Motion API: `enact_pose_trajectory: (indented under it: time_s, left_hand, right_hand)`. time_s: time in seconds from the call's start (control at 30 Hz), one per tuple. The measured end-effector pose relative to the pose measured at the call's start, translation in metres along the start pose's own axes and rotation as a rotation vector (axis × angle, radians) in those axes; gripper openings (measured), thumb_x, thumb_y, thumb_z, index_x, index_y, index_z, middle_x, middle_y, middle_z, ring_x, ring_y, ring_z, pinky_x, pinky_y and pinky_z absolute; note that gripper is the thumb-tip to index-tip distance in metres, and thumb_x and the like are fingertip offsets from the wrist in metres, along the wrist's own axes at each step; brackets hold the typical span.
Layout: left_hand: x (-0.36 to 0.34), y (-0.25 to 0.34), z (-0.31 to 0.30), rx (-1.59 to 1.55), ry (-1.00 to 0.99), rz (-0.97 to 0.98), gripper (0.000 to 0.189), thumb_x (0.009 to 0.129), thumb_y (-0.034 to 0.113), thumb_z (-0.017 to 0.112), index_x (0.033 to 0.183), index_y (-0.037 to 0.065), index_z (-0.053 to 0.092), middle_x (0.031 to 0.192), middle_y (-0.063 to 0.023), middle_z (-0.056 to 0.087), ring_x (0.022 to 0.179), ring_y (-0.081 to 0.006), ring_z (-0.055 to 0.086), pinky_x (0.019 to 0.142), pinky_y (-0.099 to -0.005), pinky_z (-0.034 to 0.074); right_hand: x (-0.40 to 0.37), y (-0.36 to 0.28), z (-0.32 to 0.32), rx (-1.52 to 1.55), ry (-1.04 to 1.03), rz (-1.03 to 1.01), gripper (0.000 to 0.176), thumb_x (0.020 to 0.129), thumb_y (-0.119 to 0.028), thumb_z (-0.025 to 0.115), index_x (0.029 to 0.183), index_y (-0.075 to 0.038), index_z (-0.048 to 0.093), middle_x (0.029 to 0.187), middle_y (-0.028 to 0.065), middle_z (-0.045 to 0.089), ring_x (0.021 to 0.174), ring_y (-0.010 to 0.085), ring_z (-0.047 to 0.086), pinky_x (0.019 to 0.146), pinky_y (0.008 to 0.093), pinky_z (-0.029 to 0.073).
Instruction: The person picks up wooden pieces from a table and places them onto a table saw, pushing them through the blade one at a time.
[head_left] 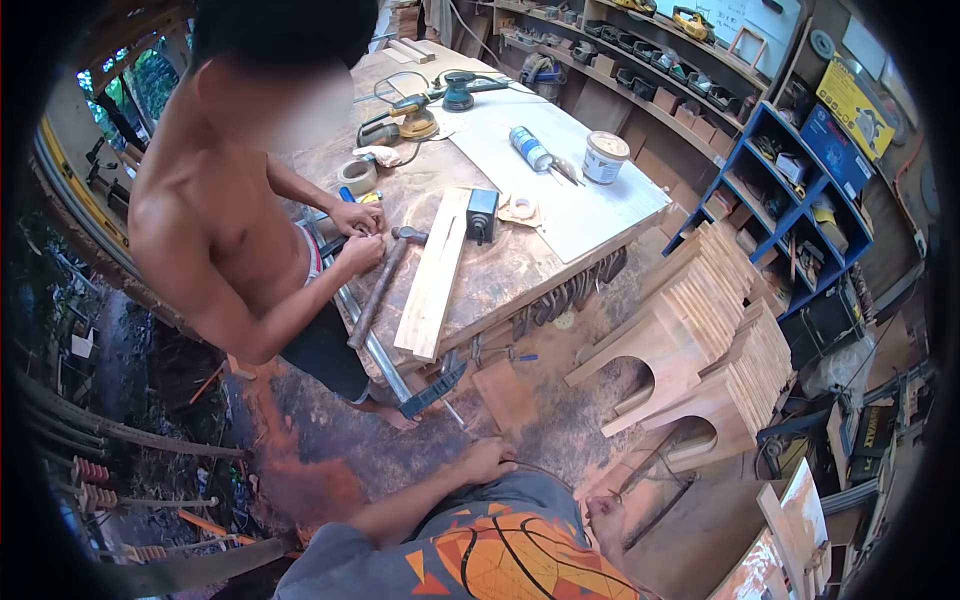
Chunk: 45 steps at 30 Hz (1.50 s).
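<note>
At the bottom centre, my left hand (487, 460) rests at the waist of my grey shirt (400, 550), its fingers bent and partly hidden. My right hand (606, 520) hangs at the right side of the shirt, with its fingers curled; whether it holds anything is too small to tell. Beyond them a co-worker (240, 230) stands at the workbench (500, 290), both hands together near the bench edge. By those hands lie a hammer (385, 285), light wooden boards (434, 280) and a black box-shaped tool (482, 213).
Stacked wooden pieces with arched cutouts (680, 320) stand on the floor at right. A clamp (433, 390) juts from the bench's near corner. Sanders (415, 118), a spray can (530, 148) and a tub (605, 157) are on the bench. A blue shelf (780, 190) stands behind.
</note>
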<state>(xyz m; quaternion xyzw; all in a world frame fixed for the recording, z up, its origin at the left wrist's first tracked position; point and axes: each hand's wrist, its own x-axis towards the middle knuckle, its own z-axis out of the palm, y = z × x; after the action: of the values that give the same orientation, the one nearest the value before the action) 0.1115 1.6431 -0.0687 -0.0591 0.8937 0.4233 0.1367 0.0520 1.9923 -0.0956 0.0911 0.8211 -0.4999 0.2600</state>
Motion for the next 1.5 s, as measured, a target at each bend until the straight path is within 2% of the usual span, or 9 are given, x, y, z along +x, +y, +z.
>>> enact_pose_trajectory:
  time_s: [0.1,0.2,0.43,0.53,0.73,0.97,1.13,1.43,1.5]
  left_hand:
    - [0.001,-0.010,-0.007,-0.070,0.008,-0.024,0.040,0.088,0.029,0.071,0.118,0.004,0.068,0.110,-0.0177,0.069,0.105,-0.0356,0.066,0.094,-0.0442,0.051]
    - [-0.001,-0.014,-0.018,-0.050,-0.006,-0.042,0.041,0.088,0.029,0.071,0.120,0.004,0.067,0.113,-0.0185,0.068,0.106,-0.0359,0.066,0.094,-0.0436,0.052]
    - [0.010,0.001,-0.019,0.117,-0.126,0.044,0.041,0.087,0.028,0.071,0.123,0.007,0.067,0.114,-0.0186,0.069,0.110,-0.0360,0.065,0.096,-0.0429,0.051]
    - [0.015,0.008,-0.027,0.094,-0.166,0.020,0.042,0.087,0.028,0.070,0.124,0.008,0.066,0.116,-0.0188,0.069,0.113,-0.0357,0.063,0.098,-0.0437,0.050]
    - [0.028,0.013,-0.035,0.022,-0.206,0.048,0.045,0.089,0.031,0.069,0.126,0.006,0.064,0.120,-0.0183,0.067,0.116,-0.0356,0.062,0.100,-0.0449,0.048]
    - [0.037,0.023,-0.035,0.029,-0.262,0.084,0.045,0.089,0.030,0.068,0.125,0.005,0.064,0.121,-0.0181,0.067,0.116,-0.0365,0.062,0.099,-0.0454,0.049]
    - [0.037,0.013,-0.031,0.001,-0.286,0.109,0.043,0.089,0.030,0.069,0.124,0.006,0.065,0.120,-0.0165,0.067,0.114,-0.0369,0.062,0.097,-0.0458,0.050]
    - [0.026,0.011,-0.035,-0.092,-0.209,0.116,0.037,0.088,0.028,0.069,0.118,0.007,0.067,0.113,-0.0148,0.068,0.109,-0.0365,0.063,0.092,-0.0451,0.051]
    - [0.025,0.012,-0.037,-0.099,-0.197,0.113,0.037,0.088,0.029,0.069,0.118,0.007,0.067,0.112,-0.0147,0.068,0.108,-0.0361,0.064,0.092,-0.0448,0.051]
  right_hand:
    - [-0.001,0.017,0.016,0.002,0.021,-0.153,0.019,0.091,-0.016,0.074,0.090,0.003,0.070,0.066,0.0076,0.067,0.054,0.0131,0.063,0.050,0.0281,0.050]
    - [-0.003,0.010,0.014,-0.141,0.022,-0.096,0.015,0.090,-0.011,0.073,0.092,0.004,0.070,0.069,0.0084,0.069,0.059,0.0151,0.066,0.053,0.0284,0.052]
    - [0.013,0.044,0.003,0.050,0.032,-0.021,0.011,0.090,-0.006,0.071,0.093,0.005,0.069,0.075,0.0102,0.070,0.063,0.0161,0.068,0.054,0.0289,0.054]
    - [0.012,0.050,0.004,0.100,0.084,-0.017,0.014,0.092,-0.009,0.069,0.090,0.004,0.068,0.071,0.0093,0.068,0.054,0.0150,0.063,0.045,0.0273,0.050]
    - [-0.006,0.066,0.002,0.167,0.095,0.245,0.015,0.093,-0.010,0.069,0.089,0.004,0.069,0.071,0.0088,0.069,0.057,0.0153,0.062,0.050,0.0286,0.051]
    - [-0.024,0.193,-0.011,0.081,0.240,0.281,0.015,0.088,-0.007,0.069,0.079,0.006,0.070,0.068,0.0081,0.067,0.059,0.0160,0.061,0.054,0.0309,0.048]
    - [-0.032,0.170,-0.009,-0.125,0.246,0.288,0.022,0.089,-0.011,0.069,0.077,0.007,0.071,0.066,0.0081,0.066,0.060,0.0162,0.060,0.055,0.0316,0.047]
    - [0.003,0.104,0.001,0.188,0.166,0.405,0.017,0.101,-0.014,0.054,0.098,0.002,0.060,0.074,0.0158,0.068,0.056,0.0216,0.061,0.049,0.0344,0.050]
    - [0.011,0.091,0.002,0.326,0.177,0.414,0.018,0.099,-0.010,0.052,0.091,0.003,0.060,0.066,0.0134,0.064,0.046,0.0188,0.055,0.036,0.0292,0.041]
